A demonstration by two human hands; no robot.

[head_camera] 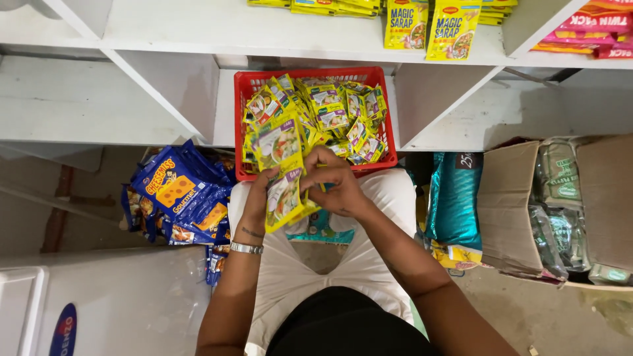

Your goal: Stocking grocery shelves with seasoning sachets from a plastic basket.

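Both hands closed on yellow sachets, over the lap.

Left hand [258,198] clamps a stack of yellow sachets [285,191] upright, faces outward, likely to keep them squared. Right hand [336,181] pinches at the stack's top edge, fingers curled tight. Just beyond the hands, a red basket [245,99] holds more loose sachets on a white shelf [165,86]. Blue snack packs [175,191] lie left; a cardboard box [511,211] stands right.

Sachets [316,115] fill the basket [245,125]; snack packs [175,194] left, probably a carton [508,204] right.

Yellow sachets [316,115] in red basket [245,125]
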